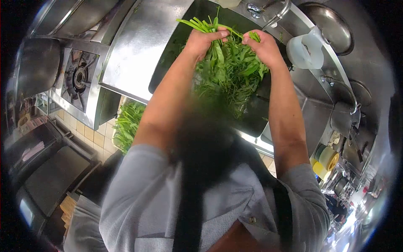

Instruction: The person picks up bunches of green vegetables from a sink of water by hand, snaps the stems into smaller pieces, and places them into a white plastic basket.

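Note:
My left hand (205,43) is closed around a bunch of long-stemmed leafy greens (218,54), the cut stem ends poking out past the thumb toward the upper left. Beside it, my right hand (265,49) pinches green stems (254,36) between thumb and fingers. One stem stretches across the gap between the two hands. Below them, a heap of loose leafy greens (235,88) fills much of the dark sink basin (166,69). A dark blur covers the near part of the heap.
Left of the sink is a steel counter (134,46), then a gas burner (79,75). A container of more greens (128,124) stands below the counter. At right are a faucet (279,17), a translucent plastic pitcher (306,50) and a round metal pan (331,29).

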A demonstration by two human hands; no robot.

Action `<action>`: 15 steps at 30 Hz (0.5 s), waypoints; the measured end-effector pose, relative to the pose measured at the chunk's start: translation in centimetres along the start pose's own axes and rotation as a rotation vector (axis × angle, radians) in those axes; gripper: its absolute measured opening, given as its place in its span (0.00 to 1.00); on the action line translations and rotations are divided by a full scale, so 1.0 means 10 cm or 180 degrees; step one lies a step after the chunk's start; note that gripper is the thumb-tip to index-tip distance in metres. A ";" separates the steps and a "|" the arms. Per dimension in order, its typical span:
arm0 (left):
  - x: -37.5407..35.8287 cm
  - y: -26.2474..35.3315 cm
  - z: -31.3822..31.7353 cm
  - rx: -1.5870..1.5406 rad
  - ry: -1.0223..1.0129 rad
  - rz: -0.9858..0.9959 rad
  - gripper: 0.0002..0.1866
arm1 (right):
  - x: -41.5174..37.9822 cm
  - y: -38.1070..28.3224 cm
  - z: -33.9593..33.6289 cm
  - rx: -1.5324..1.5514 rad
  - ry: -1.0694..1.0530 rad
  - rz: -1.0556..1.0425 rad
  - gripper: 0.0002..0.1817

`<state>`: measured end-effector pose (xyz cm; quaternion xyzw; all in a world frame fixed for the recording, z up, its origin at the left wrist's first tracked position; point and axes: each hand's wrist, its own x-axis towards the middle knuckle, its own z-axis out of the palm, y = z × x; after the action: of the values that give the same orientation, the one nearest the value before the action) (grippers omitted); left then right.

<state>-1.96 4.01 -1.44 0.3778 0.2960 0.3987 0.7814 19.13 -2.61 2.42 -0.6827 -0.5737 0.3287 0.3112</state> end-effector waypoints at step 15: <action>-0.03 0.21 0.26 0.0750 0.0272 0.0314 0.10 | -0.07 -0.25 -0.08 -0.0947 -0.0187 0.0059 0.16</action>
<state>-0.97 3.69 1.79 0.4637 0.3549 0.4148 0.6978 18.27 -2.97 4.95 -0.7166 -0.6185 0.2628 0.1866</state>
